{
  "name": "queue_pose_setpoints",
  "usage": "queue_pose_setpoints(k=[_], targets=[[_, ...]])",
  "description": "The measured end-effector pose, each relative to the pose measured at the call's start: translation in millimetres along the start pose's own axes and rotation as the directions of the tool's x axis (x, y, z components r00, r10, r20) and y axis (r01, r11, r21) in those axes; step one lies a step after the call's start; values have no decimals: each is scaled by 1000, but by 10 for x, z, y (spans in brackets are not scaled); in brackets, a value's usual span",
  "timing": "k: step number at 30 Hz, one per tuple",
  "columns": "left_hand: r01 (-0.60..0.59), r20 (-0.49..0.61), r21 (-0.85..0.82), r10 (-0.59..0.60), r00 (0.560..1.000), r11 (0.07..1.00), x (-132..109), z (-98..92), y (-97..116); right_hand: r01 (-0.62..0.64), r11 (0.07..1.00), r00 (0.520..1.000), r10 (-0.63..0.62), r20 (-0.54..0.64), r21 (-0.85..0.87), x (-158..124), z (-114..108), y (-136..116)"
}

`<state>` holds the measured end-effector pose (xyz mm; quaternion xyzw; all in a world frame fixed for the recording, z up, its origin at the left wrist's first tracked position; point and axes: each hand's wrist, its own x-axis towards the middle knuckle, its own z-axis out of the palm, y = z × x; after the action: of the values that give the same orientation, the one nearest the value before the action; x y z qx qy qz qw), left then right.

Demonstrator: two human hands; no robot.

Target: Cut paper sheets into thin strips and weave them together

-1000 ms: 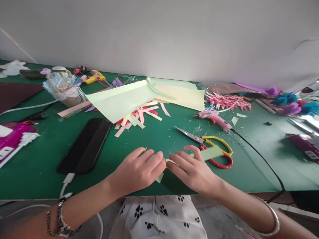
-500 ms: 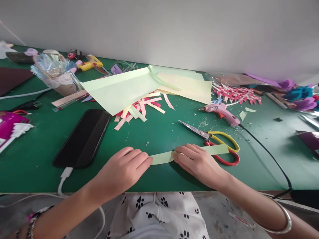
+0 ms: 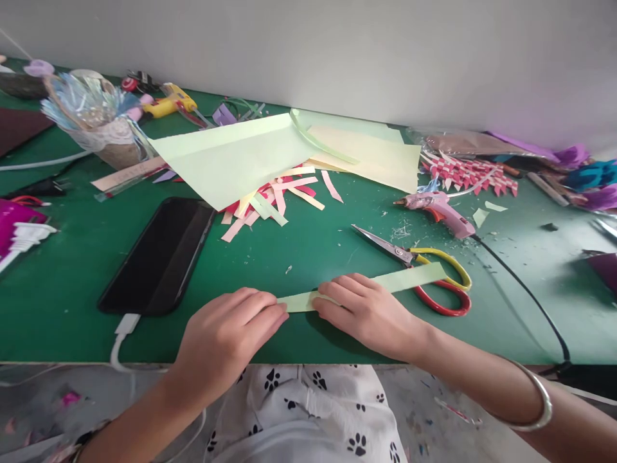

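Head view, two bare hands at a green table (image 3: 250,263). Pale green paper strip (image 3: 414,278) lies near the table's front edge, running between the hands and out to the right, slightly slanted. Left hand (image 3: 229,334): fingers bent, drawn close together, closed on the strip near its left end; the thumb is mostly hidden. Right hand (image 3: 366,315): fingers curled and slightly spread, closed on the strip farther along; thumb position hard to make out. A short flat stretch of paper shows between the two. The strip's free right end passes over the handles of the scissors (image 3: 399,252), one loop yellow, one red, blades pointing away to the left. Beyond the scissors, a pink glue gun (image 3: 443,212), its nozzle pointing left. Left of the hands, a black phone (image 3: 159,257) with a white cable (image 3: 126,326) plugged in. Farther back, loose cut strips (image 3: 277,199) in pink, red, yellow and green, partly under a large pale green sheet (image 3: 236,157).
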<state>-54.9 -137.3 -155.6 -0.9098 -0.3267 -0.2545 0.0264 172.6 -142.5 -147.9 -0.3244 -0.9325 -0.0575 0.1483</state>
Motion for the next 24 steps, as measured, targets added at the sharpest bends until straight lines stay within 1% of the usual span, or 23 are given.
queue_pose_setpoints(k=[3,6,12,17,24], targets=[[48,17,-36,-47,999,998,-23,-3,1,-19,999,999,17,29,44,61,32,-1],[118,28,-50,-117,993,992,-45,-17,-2,-79,993,996,76,39,87,79,56,9],[213,1,34,-214,977,976,-55,-30,-4,-173,974,985,167,52,148,103,83,36],[267,-1,29,-267,964,963,-43,-15,0,-205,962,977,191,93,182,117,97,62],[311,5,38,-311,950,950,-49,-12,-9,-243,945,967,220,126,217,125,120,88]])
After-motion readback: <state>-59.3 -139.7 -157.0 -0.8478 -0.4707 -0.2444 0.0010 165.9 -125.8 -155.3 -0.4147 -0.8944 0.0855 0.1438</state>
